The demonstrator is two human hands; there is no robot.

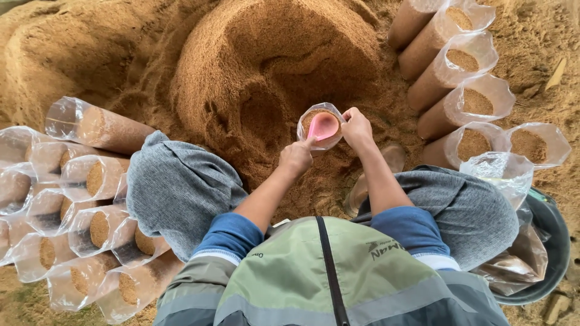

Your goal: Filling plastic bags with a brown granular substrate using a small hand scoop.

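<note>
While the plastic bag [320, 127], just right of frame centre before the sawdust heap [266, 66], is gripped at its rim by the left hand [296, 158], a pink scoop [324, 125] is clasped by the right hand [357, 128], and sawdust could be spilled if the soft rim sags.

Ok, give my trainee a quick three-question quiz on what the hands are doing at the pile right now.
1. True or false: the pink scoop is inside the clear bag.
2. Which hand steadies the bag rim: A left hand, B right hand?
3. What fills the bags stacked at the left?

Key: 1 true. 2 B; the left is on the scoop handle. 3 Brown sawdust-like material, as in the pile.
</note>
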